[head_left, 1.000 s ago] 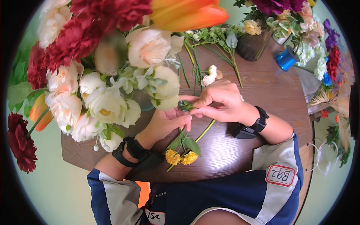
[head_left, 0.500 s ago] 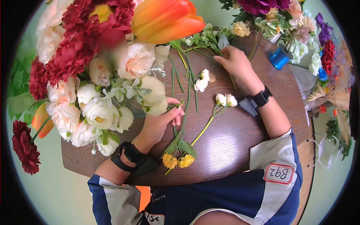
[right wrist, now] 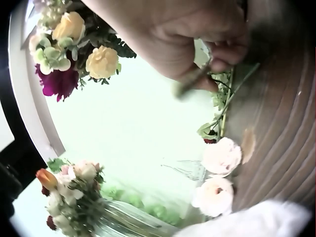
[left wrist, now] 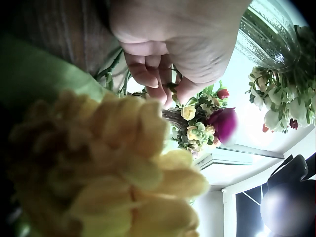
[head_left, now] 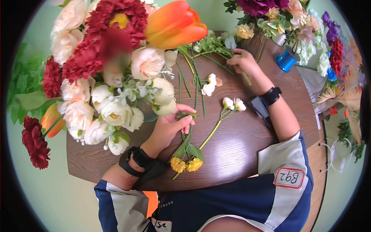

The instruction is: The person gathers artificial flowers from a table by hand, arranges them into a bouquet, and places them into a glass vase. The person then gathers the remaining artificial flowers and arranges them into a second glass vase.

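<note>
The left hand (head_left: 172,125) pinches green stems; below it hang leaves and two yellow flowers (head_left: 178,165), which loom blurred in the left wrist view. At the back, the right hand (head_left: 247,66) has its fingers curled round a green stem (head_left: 246,79) beside the leafy sprigs (head_left: 216,45); the stem's end shows blurred in the right wrist view. A stem with two white blooms (head_left: 234,103) lies on the table between the hands. Another pair of white flowers (head_left: 209,86) rests farther back.
A large bouquet (head_left: 116,110) in a glass vase fills the left side, overhanging the table (head_left: 92,162). Several loose green stems (head_left: 197,87) lie at the middle back. A blue spool (head_left: 286,58) and a second flower arrangement (head_left: 270,19) stand at the back right.
The right hand left the left hand's stems, moved to the back right and now grips a stem there. The white-bloomed stem came into view on the table. The left hand keeps its pinch.
</note>
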The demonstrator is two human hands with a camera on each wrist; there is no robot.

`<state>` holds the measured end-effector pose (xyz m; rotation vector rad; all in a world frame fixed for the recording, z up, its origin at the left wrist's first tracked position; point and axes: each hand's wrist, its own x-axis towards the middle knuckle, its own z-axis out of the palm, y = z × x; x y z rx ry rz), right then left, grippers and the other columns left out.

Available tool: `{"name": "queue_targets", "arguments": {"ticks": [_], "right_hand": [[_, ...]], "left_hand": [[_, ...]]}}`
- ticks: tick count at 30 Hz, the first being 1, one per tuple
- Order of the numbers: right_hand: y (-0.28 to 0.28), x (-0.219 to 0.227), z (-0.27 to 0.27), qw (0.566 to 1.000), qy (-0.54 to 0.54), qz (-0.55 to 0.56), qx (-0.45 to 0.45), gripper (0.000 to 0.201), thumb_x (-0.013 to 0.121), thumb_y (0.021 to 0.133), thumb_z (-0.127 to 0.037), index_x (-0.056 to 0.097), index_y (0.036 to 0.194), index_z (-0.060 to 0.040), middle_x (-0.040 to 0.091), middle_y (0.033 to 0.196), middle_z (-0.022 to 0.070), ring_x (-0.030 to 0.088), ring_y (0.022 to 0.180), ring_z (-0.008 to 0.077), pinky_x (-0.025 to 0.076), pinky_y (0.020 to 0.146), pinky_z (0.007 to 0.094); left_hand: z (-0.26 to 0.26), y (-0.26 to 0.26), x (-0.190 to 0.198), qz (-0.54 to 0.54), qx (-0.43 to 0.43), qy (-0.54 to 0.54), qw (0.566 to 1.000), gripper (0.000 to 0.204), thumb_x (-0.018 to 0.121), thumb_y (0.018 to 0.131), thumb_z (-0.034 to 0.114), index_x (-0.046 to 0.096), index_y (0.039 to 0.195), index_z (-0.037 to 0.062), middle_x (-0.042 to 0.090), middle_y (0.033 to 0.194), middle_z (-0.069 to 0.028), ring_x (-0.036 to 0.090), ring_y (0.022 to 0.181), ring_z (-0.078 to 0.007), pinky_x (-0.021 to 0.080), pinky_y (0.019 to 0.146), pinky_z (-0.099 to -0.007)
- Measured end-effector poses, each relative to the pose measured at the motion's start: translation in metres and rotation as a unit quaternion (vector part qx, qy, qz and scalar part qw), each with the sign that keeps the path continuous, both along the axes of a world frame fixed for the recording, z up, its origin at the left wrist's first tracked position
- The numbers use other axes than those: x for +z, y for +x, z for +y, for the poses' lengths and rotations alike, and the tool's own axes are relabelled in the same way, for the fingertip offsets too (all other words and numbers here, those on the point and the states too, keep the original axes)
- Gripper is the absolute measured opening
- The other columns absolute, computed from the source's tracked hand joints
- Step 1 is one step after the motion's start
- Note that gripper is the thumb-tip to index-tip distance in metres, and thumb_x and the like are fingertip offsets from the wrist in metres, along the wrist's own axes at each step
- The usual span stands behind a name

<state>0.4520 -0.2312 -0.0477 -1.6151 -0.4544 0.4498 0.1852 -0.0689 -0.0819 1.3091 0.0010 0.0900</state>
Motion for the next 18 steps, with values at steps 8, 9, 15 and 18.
{"name": "queue_targets", "arguments": {"ticks": [8, 9, 15, 18], "right_hand": [[-0.063, 0.034, -0.066, 0.986, 0.145, -0.037, 0.080, 0.060, 0.057, 0.072, 0.001, 0.031, 0.127, 0.0033, 0.047, 0.064, -0.0006, 0.037, 0.041, 0.0057, 0.028, 0.039, 0.0203], [-0.069, 0.031, -0.072, 0.965, 0.213, 0.058, 0.140, 0.060, 0.056, 0.072, 0.002, 0.031, 0.127, 0.0018, 0.047, 0.064, -0.0001, 0.036, 0.040, 0.0061, 0.028, 0.039, 0.0203], [-0.110, 0.013, -0.071, 0.904, 0.262, 0.196, 0.275, 0.071, 0.062, 0.070, -0.001, 0.026, 0.130, -0.0037, 0.045, 0.063, 0.0014, 0.037, 0.045, 0.0074, 0.028, 0.042, 0.0195], [-0.117, 0.005, -0.077, 0.897, 0.268, 0.193, 0.295, 0.071, 0.063, 0.070, -0.003, 0.026, 0.131, -0.0046, 0.045, 0.061, 0.0019, 0.038, 0.046, 0.0082, 0.028, 0.042, 0.0195]], "left_hand": [[0.002, 0.019, -0.020, -0.044, 0.048, -0.053, 0.996, 0.011, 0.049, 0.089, 0.010, 0.052, 0.094, 0.0006, 0.052, 0.074, -0.0053, 0.047, 0.061, -0.0099, 0.040, 0.055, -0.0206], [0.002, 0.020, -0.025, -0.083, 0.067, -0.050, 0.993, 0.009, 0.050, 0.088, 0.010, 0.052, 0.090, 0.0013, 0.055, 0.076, -0.0067, 0.047, 0.061, -0.0100, 0.039, 0.055, -0.0207], [-0.002, 0.009, -0.025, -0.145, 0.106, -0.064, 0.982, 0.005, 0.053, 0.085, 0.007, 0.051, 0.084, 0.0024, 0.059, 0.082, -0.0109, 0.049, 0.061, -0.0107, 0.039, 0.051, -0.0214], [-0.005, 0.007, -0.019, -0.154, 0.106, -0.071, 0.980, 0.005, 0.053, 0.085, 0.006, 0.053, 0.087, 0.0018, 0.059, 0.082, -0.0111, 0.051, 0.062, -0.0117, 0.041, 0.050, -0.0220]]}}
